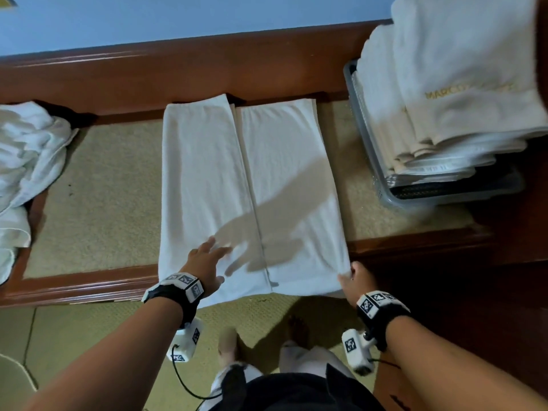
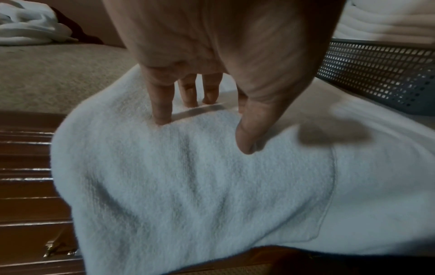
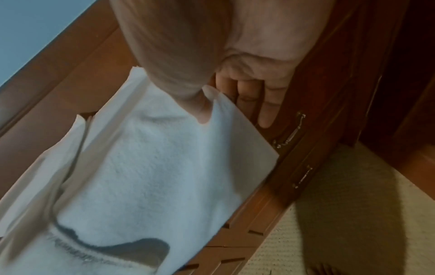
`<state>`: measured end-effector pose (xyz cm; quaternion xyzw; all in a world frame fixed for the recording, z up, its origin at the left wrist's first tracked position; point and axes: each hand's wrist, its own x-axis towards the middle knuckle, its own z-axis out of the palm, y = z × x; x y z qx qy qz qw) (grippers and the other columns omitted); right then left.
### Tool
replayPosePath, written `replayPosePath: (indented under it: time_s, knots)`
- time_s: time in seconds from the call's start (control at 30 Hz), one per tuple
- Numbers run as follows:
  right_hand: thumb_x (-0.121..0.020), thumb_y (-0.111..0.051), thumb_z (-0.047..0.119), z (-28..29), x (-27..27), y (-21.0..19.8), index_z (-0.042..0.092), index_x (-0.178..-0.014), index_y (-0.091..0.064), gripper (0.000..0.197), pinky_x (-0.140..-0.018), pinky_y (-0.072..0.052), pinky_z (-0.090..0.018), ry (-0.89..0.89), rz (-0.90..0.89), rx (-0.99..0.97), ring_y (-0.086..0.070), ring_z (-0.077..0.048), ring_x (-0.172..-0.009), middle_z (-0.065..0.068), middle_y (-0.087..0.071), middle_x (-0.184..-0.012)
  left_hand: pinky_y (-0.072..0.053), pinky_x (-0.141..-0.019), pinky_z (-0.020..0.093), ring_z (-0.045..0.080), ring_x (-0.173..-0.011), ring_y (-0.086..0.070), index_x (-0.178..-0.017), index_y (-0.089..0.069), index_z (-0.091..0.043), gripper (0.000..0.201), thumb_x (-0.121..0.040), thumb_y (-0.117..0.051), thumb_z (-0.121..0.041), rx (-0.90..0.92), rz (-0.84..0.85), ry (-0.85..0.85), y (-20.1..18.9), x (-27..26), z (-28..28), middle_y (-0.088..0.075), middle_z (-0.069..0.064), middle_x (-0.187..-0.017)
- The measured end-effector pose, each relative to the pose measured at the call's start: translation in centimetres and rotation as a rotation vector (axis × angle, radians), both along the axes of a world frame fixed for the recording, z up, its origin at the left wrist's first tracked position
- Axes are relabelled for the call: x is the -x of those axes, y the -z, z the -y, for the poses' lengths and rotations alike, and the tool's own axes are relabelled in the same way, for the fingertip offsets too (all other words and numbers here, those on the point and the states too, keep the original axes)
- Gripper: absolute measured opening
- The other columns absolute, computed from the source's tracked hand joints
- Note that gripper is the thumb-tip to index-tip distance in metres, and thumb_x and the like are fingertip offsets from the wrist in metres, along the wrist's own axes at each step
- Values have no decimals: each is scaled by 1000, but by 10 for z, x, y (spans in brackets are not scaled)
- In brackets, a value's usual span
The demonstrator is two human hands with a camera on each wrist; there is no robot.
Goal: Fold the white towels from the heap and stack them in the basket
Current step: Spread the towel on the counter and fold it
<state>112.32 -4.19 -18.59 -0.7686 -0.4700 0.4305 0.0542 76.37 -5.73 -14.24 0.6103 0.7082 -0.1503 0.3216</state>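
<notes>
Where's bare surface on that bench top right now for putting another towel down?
Bare mat between the heap and the spread towel; a narrower strip between that towel and the basket. Basket is stacked well above its rim, so crowded.

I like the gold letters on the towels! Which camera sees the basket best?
The head view. It shows the grey basket with the stack of folded towels rising above its rim, to the right of the spread towel. The left wrist view shows only a stretch of its mesh wall. The right wrist view does not show it.
</notes>
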Motion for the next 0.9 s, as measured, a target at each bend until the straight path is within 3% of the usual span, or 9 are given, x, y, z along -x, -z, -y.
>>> replayPosePath:
  time_s: [0.13,0.23,0.33,0.4,0.47,0.53,0.6,0.77,0.9]
  knots:
    - [-93,-61,11,-1,17,-7,3,-94,-51,12,-73,-37,-32,124,-61,-75,-58,-31,-87,-5,-54,-79,-28,-119,45,32,-149,-15,-152,-24,-45,84,-86,-72,-26,15,38,13,0,6,1,0,2,-166]
    - [-94,-65,17,4,34,-10,7,-107,-56,19,-82,-45,-35,184,-177,-33,-62,-31,-98,-8,-62,-98,-28,-119,44,30,-151,-13,-153,-21,-45,87,-86,-73,-27,15,49,30,1,8,4,2,2,-166]
    - [-91,-67,15,16,45,-9,8,-120,-59,31,-88,-49,-36,37,-167,24,-63,-29,-104,-5,-63,-104,-25,-120,44,31,-151,-9,-156,-17,-41,88,-87,-71,-30,48,10,64,-3,3,3,4,6,-165]
    - [-93,-62,14,23,52,-12,9,-123,-59,31,-88,-48,-33,-52,-121,-2,-63,-29,-106,-4,-63,-104,-29,-117,46,35,-147,-16,-156,-19,-36,84,-88,-69,-33,67,-13,66,-7,-4,-1,-2,9,-163]
    - [-94,-59,11,27,58,-16,11,-131,-57,37,-94,-48,-33,-77,-141,-75,-62,-28,-110,-8,-64,-117,-37,-112,46,37,-142,-27,-154,-25,-32,78,-89,-68,-36,67,-43,68,-10,-11,-9,-12,10,-160]
    - [-94,-53,2,26,59,-16,11,-138,-56,45,-101,-43,-28,-140,-147,-140,-59,-28,-115,-14,-53,-133,-41,-108,47,37,-138,-32,-152,-29,-32,75,-88,-68,-38,74,-57,61,-11,-16,-14,-17,9,-157]
    - [-94,-46,-6,21,57,-14,17,-142,-54,53,-106,-40,-29,-170,-91,-176,-56,-29,-112,-15,-42,-132,-41,-108,46,37,-138,-32,-151,-29,-33,74,-89,-68,-37,82,-62,56,-11,-17,-14,-16,9,-158]
    - [-96,-57,5,4,55,-17,20,-143,-48,50,-92,-43,-28,-15,-11,-246,-55,-27,-107,-13,-43,-126,-31,-117,46,35,-148,-17,-156,-19,-36,85,-88,-70,-25,81,-50,79,-5,-10,-4,0,7,-165]
    - [-95,-55,7,-6,54,-16,12,-117,-57,22,-82,-40,-27,150,72,-283,-55,-29,-95,-13,-42,-122,-30,-118,45,32,-150,-17,-156,-16,-39,90,-87,-72,-24,93,-43,94,-3,-8,-4,4,6,-166]
